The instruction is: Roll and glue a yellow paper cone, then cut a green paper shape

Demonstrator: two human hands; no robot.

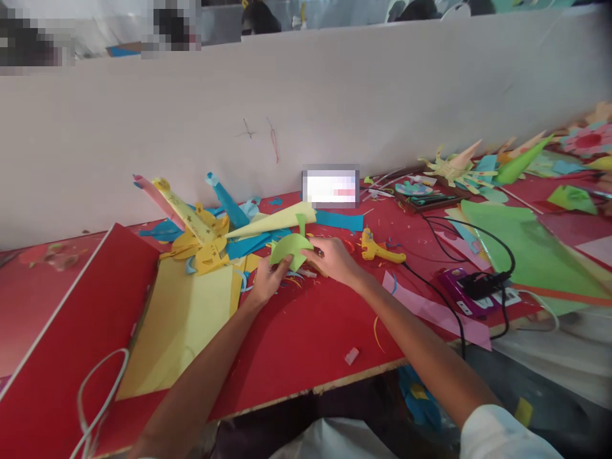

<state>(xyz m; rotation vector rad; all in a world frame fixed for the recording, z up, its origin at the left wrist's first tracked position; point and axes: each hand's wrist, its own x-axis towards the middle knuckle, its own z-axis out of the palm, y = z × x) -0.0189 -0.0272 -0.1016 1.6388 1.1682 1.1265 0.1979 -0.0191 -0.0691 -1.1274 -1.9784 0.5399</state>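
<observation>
1. at the far side of the red counter [287, 344], a bright rectangle [331, 187] is blurred into blocks, so its content cannot be made out.
2. beyond the white partition [306, 115], dark shapes [261, 18] are cut off by the top edge, some of them blurred too.
3. on the right, black plugs [482, 285] cover part of a purple box [463, 299], and its lettering is hard to read.
4. the left hand [270, 278] is nearly closed, its thumb pressed on the lower edge of a curved light green paper piece [287, 247]; its fingers are mostly hidden.
5. the right hand [335, 259] pinches the same piece at its right edge, thumb against fingers.
6. the piece is between both hands, near a pale yellow cone [272, 221]; a narrow green strip [301, 224] rises behind it, and whether they join is unclear.
7. to the right of the right hand lies a yellow glue gun [381, 247].
</observation>
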